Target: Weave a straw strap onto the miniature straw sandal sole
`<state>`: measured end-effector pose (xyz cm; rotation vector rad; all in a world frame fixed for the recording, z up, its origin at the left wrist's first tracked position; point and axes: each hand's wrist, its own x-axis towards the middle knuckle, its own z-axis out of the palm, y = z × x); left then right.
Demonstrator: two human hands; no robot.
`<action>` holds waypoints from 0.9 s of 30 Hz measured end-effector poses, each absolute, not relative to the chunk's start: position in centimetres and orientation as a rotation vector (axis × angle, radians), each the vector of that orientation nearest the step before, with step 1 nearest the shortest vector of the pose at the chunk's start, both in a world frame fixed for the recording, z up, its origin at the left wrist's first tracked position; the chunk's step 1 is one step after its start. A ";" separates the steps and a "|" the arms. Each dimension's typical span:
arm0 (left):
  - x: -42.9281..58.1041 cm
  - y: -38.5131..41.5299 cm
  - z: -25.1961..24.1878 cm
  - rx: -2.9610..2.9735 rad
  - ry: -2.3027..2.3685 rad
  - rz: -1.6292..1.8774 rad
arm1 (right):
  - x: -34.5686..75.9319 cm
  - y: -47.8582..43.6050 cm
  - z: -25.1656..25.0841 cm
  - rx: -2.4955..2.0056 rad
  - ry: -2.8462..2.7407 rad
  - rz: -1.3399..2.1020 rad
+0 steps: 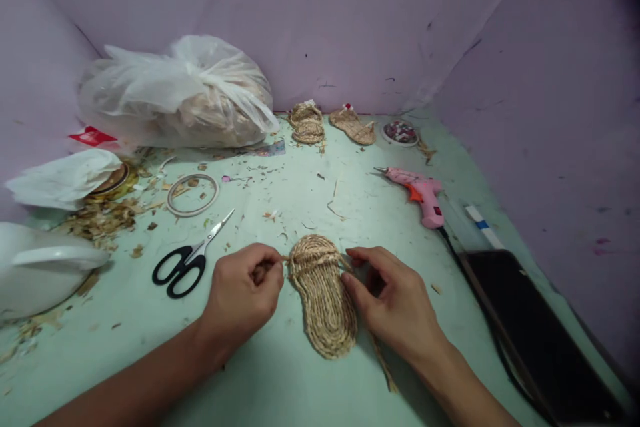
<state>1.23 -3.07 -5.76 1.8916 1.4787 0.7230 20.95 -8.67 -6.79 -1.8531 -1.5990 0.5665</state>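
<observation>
A woven straw slipper sole lies flat on the table between my hands, with cords of braided straw crossing its wider far end. My left hand is closed in a pinch on the straw cord at the left edge of the sole. On the opposite edge, my right hand has its thumb and index finger around the cord where it leaves the sole. A loose tail of straw cord hangs from below the right hand onto the table.
Black-handled scissors and a tape roll lie left. A pink glue gun and a black phone are right. Behind stand a finished-looking slipper, another slipper, a bead dish and a plastic bag. Straw scraps litter the left.
</observation>
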 end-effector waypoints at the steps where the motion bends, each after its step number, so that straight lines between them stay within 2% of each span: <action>1: 1.2 -3.2 -5.8 1.930 1.479 0.632 | 21.1 -8.7 -6.8 -1.855 -1.600 0.558; 5: 1.4 -3.8 -5.8 2.096 1.552 0.419 | 21.3 -8.4 -6.5 -1.832 -1.616 0.529; 10: 1.7 -3.9 -5.8 2.172 1.542 0.328 | 20.6 -8.0 -5.8 -1.842 -1.780 0.460; 16: 1.4 -3.6 -6.1 2.170 1.490 0.382 | 20.2 -8.3 -6.3 -1.794 -1.699 0.583; 22: 1.3 -3.4 -6.0 2.007 1.446 0.679 | 20.9 -8.5 -6.1 -1.914 -1.641 0.547; 27: 1.7 -3.5 -5.6 1.897 1.449 0.635 | 20.9 -8.5 -5.3 -2.068 -1.732 0.533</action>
